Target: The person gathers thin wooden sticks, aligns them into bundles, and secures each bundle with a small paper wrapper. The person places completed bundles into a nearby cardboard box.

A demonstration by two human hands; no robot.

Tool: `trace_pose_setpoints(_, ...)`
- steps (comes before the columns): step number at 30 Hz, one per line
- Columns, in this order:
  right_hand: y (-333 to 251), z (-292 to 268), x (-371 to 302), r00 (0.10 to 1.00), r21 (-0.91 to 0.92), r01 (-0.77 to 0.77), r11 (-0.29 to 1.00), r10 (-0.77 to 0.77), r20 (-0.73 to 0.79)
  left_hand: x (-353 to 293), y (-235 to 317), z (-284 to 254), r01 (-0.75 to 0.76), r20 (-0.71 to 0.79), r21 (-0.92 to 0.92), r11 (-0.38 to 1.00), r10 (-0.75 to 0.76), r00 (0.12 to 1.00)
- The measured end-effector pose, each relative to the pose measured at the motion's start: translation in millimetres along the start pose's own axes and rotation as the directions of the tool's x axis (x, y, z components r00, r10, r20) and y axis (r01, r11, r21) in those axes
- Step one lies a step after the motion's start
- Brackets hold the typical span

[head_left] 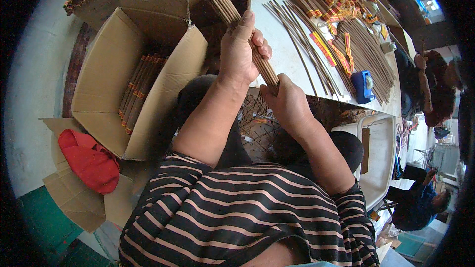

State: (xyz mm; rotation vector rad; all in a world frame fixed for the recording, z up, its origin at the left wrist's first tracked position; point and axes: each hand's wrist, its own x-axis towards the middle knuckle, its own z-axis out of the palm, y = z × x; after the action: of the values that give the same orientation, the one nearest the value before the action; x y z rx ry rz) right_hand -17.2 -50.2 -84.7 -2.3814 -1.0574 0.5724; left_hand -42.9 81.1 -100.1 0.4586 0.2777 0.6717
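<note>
A bundle of brown incense sticks slants from upper left to lower right in front of me, with no band visible on it. My left hand wraps around its middle, thumb along the top. My right hand is closed around its lower end and hides the tips. To the right, on the white table, lie loose incense sticks. Red and yellow paper strips lie among them, beside a blue tape dispenser at the near edge.
On my left stands an open cardboard box holding banded incense bundles. A red cloth lies on cardboard next to it. More banded bundles cover the table's far side. A white tub is at my right; people are beyond, including a seated person.
</note>
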Motion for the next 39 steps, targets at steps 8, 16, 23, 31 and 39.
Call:
trace_pose_setpoints(8,-2,-8,3,0.998,0.044,0.046,0.998,-0.048,0.051,-3,-5,-6,0.106,0.164,-0.019,0.994,-0.101,0.981)
trace_pose_setpoints(16,9,-15,0,0.967,0.173,0.221,0.96,-0.193,-0.165,2,9,-7,0.039,0.127,0.003,0.999,-0.039,0.991)
trace_pose_setpoints(23,-1,-24,-1,0.99,0.109,0.078,0.991,-0.064,-0.124,0,5,-5,0.035,0.137,0.099,0.994,-0.048,0.989)
trace_pose_setpoints(31,-3,-25,4,0.999,0.183,-0.018,0.983,0.023,-0.028,0,4,-10,0.035,0.178,0.12,0.992,-0.057,0.982)
trace_pose_setpoints(39,0,-26,10,0.998,0.177,0.069,0.982,-0.069,-0.007,2,4,-10,0.042,0.135,0.112,0.993,-0.057,0.989)
